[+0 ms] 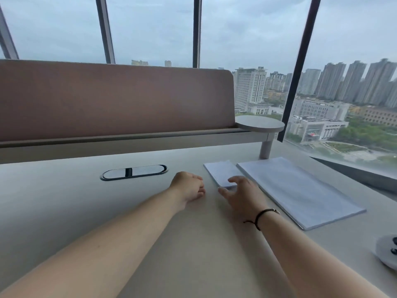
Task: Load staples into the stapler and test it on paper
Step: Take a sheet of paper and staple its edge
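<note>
A small stack of white paper (221,172) lies on the desk (75,201), and a larger stack of white paper (298,190) lies to its right. My right hand (242,194) rests at the near corner of the small stack, fingers spread and touching its edge. My left hand (189,187) lies on the desk just left of it, fingers loosely curled and holding nothing. No stapler or staples are in view.
A dark oval cable port (134,172) is set in the desk behind my left hand. A brown partition (116,100) with a round side shelf (260,123) stands at the back. A grey rounded device (387,252) sits at the right edge.
</note>
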Action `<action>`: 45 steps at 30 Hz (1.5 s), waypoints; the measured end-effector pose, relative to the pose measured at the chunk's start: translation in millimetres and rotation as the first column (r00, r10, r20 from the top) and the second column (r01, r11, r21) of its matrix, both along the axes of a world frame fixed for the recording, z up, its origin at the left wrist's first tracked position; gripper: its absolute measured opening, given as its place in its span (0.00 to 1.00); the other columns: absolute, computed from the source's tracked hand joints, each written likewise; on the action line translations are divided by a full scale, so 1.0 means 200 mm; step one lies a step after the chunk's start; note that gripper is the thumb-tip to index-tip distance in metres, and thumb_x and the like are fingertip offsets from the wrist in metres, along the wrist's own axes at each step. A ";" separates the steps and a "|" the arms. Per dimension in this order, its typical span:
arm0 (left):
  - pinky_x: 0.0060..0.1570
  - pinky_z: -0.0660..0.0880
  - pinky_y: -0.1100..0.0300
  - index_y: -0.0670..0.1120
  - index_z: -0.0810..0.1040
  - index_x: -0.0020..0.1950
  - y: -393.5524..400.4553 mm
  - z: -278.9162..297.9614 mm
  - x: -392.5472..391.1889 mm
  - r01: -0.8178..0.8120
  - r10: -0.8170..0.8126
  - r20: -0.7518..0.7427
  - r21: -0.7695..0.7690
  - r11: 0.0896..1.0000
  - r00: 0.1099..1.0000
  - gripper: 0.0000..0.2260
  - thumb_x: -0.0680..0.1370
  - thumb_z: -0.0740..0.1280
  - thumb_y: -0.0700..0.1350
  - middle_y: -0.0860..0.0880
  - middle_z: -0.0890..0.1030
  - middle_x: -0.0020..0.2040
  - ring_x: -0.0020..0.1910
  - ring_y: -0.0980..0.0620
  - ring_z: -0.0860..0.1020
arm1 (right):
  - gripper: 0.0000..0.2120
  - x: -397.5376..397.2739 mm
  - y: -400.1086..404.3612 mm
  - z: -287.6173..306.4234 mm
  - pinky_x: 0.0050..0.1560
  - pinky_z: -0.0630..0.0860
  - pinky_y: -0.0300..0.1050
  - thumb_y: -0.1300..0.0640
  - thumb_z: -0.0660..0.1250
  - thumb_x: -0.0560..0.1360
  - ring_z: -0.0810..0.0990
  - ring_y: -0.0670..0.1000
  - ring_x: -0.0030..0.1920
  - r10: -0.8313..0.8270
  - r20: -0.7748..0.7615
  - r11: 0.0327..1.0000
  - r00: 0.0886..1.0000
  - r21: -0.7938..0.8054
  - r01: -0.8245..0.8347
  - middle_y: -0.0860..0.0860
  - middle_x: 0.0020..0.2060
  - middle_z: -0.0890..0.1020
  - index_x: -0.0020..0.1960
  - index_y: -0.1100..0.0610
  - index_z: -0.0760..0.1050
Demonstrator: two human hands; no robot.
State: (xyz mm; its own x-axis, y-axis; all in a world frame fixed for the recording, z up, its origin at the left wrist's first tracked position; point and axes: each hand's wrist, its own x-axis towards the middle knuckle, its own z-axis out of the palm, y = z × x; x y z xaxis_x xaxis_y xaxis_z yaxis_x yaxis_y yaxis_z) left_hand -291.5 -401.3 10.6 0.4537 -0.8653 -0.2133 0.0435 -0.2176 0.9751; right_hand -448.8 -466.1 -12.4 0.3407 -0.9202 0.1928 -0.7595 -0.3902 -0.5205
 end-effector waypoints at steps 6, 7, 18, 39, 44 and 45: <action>0.34 0.82 0.60 0.37 0.73 0.37 -0.21 -0.03 -0.06 -0.087 0.086 -0.131 0.004 0.996 0.988 0.11 0.79 0.59 0.29 0.39 0.78 0.36 0.32 0.46 0.80 | 0.23 0.05 -0.11 -0.05 0.49 0.73 0.48 0.36 0.62 0.73 0.81 0.59 0.52 -0.033 -0.139 0.976 0.990 -0.217 0.001 0.54 0.47 0.86 0.46 0.57 0.81; 0.37 0.82 0.58 0.37 0.74 0.38 -0.23 -0.03 -0.06 -0.088 0.088 -0.134 0.009 0.996 0.987 0.11 0.79 0.59 0.30 0.39 0.78 0.36 0.32 0.46 0.80 | 0.22 0.05 -0.12 -0.06 0.45 0.71 0.48 0.38 0.62 0.74 0.81 0.60 0.50 -0.031 -0.146 0.972 0.989 -0.236 -0.004 0.55 0.44 0.86 0.42 0.57 0.79; 0.37 0.84 0.56 0.35 0.78 0.44 -0.31 -0.02 -0.08 -0.053 0.056 -0.057 0.042 0.998 0.997 0.03 0.77 0.66 0.33 0.39 0.81 0.41 0.35 0.46 0.83 | 0.14 0.05 -0.11 -0.04 0.57 0.71 0.47 0.46 0.61 0.77 0.81 0.56 0.51 -0.021 -0.051 0.982 0.998 -0.190 0.011 0.50 0.45 0.87 0.50 0.49 0.84; 0.29 0.82 0.58 0.35 0.77 0.45 -0.34 -0.03 -0.08 -0.122 0.121 0.022 0.053 0.991 0.992 0.03 0.77 0.68 0.35 0.40 0.79 0.35 0.30 0.45 0.81 | 0.08 0.04 -0.10 -0.02 0.46 0.77 0.46 0.46 0.67 0.75 0.81 0.51 0.50 0.084 0.049 0.974 0.995 -0.215 -0.071 0.47 0.47 0.84 0.46 0.49 0.82; 0.35 0.83 0.54 0.38 0.79 0.48 -0.26 0.00 -0.03 -0.127 0.127 0.006 -0.009 0.992 0.992 0.06 0.79 0.66 0.41 0.43 0.80 0.36 0.33 0.45 0.82 | 0.14 0.04 -0.07 -0.02 0.46 0.77 0.45 0.37 0.70 0.70 0.79 0.47 0.46 0.149 0.214 0.959 0.965 -0.269 -0.088 0.43 0.43 0.80 0.44 0.48 0.81; 0.38 0.83 0.54 0.41 0.80 0.47 -0.22 0.01 -0.02 -0.107 0.107 0.006 -0.030 0.994 0.994 0.06 0.80 0.67 0.42 0.43 0.81 0.38 0.35 0.45 0.83 | 0.16 0.04 -0.06 -0.01 0.45 0.76 0.44 0.36 0.70 0.70 0.79 0.46 0.46 0.146 0.258 0.955 0.955 -0.287 -0.069 0.42 0.44 0.80 0.45 0.47 0.80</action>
State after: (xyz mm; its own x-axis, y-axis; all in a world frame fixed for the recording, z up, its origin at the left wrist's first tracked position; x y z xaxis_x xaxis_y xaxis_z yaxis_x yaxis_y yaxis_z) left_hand -295.2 -446.0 13.2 0.5458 -0.8173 -0.1846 0.0578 -0.1830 0.9814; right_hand -441.3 -477.7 -14.5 0.3328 -0.7799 0.5301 -0.5480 -0.6174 -0.5644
